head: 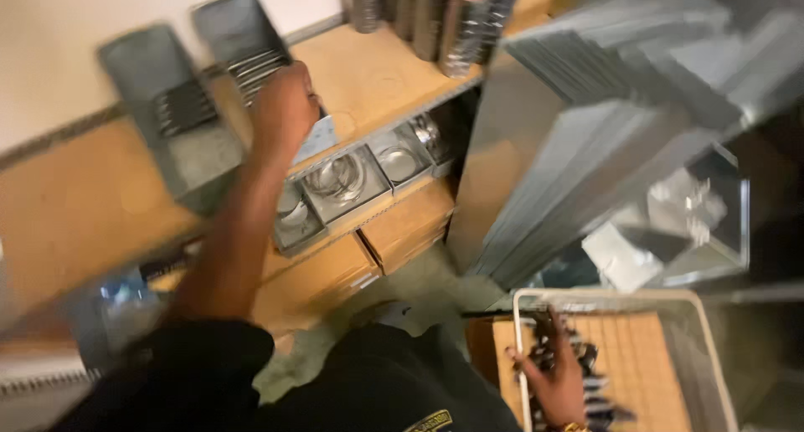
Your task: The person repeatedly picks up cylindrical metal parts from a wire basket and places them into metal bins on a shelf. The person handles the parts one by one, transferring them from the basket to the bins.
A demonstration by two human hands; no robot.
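Metal tray (243,38): on wooden shelf (377,80), left hand (285,110) closed against its edge.
Right hand (557,378): clutching dark clips (586,382) over basket (703,348).
Risk: blind reach may tip tray.

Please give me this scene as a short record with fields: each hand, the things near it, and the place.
left hand: reaching up to a grey metal tray on the wooden shelf; grip hidden by blur
right hand: in the white basket, on a bunch of dark small parts
lower shelf: clear bins with metal rings
right side: stacked grey metal sheets
image: blurred
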